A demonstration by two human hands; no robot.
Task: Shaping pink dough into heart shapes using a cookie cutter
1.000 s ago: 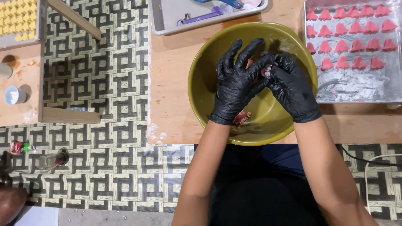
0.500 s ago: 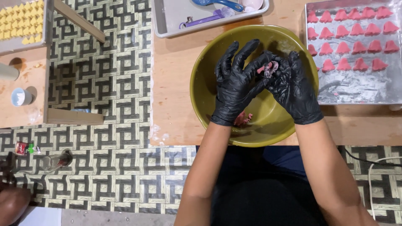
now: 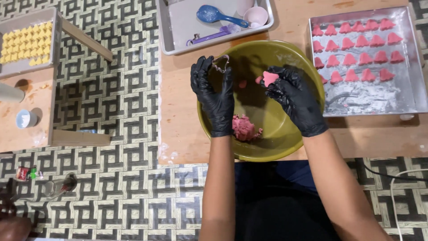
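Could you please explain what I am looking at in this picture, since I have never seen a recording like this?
There is no machine here: a person wears a camera on the head, and it looks straight down at their own two hands, both in black gloves. The left hand pinches a small metal cookie cutter at its fingertips. The right hand holds a freshly cut pink dough shape. Both hover over an olive-green bowl on a low wooden table; a lump of pink dough lies in the bowl. To the right, a metal baking tray carries rows of similar pink shapes. Above, a grey tray holds a blue scoop and pink cups. At far left, another tray holds yellow pieces. The floor has a patterned mat.
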